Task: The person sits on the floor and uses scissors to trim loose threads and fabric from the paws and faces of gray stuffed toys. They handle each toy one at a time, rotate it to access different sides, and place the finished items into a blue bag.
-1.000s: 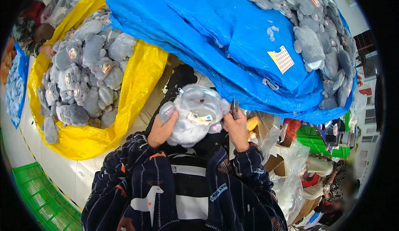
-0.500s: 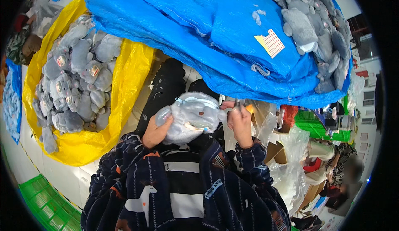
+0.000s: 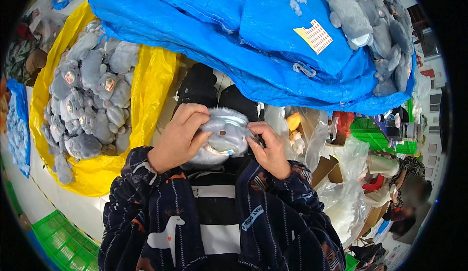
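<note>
Since the earlier frames both hands have drawn in closer to the chest, and the grey plush toy point(image 3: 222, 137) now sits lower and turned, its pale face panel toward the camera; the blue sack has slid further across the top of the view.

Plush toy — held in front of the chest, just above the dark patterned sleeves point(image 3: 161, 207), between the two hands. Looks soft and light, fur-covered, squashes under the fingers. Not fragile, not slippery; the pile gives good grip. Best hold judged to be at the sides of the head, where the stuffing gives a firm bulge, not on the face panel.

Left hand point(image 3: 179, 137) — fingers curled together over the toy's left side and top, thumb underneath, clamped on it.

Right hand point(image 3: 271, 149) — fingertips pinched close on the toy's right edge, thumb against forefinger. Whether something thin is also between them cannot be told.

Around:
- yellow sack point(image 3: 146, 90) to the left, open, full of the same grey plush toys point(image 3: 92, 100)
- blue sack point(image 3: 219, 32) above, more grey toys spilling at its right end
- green crate point(image 3: 61, 244) lower left
- clear plastic bags point(image 3: 341, 193) to the right
</note>
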A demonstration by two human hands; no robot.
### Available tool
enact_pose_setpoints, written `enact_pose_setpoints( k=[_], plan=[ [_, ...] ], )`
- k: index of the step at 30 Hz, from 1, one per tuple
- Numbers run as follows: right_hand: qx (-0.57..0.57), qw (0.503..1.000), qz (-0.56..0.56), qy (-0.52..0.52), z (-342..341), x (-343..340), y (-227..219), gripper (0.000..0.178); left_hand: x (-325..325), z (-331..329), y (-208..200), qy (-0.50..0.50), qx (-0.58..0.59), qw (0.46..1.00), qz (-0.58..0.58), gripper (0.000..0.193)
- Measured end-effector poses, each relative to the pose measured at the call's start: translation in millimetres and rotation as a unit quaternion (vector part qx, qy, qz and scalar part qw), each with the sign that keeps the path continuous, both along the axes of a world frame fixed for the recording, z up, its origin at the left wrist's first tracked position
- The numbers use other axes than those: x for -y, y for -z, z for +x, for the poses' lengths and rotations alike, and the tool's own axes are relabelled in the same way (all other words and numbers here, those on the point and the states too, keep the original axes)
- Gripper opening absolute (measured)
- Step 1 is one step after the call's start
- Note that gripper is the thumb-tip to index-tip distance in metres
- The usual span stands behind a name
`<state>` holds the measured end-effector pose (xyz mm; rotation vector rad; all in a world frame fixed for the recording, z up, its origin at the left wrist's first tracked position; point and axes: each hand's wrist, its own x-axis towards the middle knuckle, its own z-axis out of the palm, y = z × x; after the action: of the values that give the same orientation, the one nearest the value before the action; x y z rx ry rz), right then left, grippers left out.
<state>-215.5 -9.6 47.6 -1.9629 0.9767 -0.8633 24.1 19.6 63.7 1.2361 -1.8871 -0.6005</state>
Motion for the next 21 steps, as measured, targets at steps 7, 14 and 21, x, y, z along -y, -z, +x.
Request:
enact_pose_setpoints(
  k=[7, 14, 21],
  plan=[
    [0.081, 0.976, 0.199, 0.04, -3, 3, -2, 0.016, -6, 2, 22, 0.086, -0.35, 0.895, 0.263, 0.013],
    [0.243, 0.837, 0.486, 0.057, -10, 10, 11, 0.019, -1, -14, 49, 0.089, -0.574, 0.705, 0.408, 0.01],
    [0.071, 0.978, 0.133, 0.145, -12, 11, -14, 0.014, 5, -13, 57, 0.046, -0.568, 0.731, 0.376, 0.01]
  ],
)
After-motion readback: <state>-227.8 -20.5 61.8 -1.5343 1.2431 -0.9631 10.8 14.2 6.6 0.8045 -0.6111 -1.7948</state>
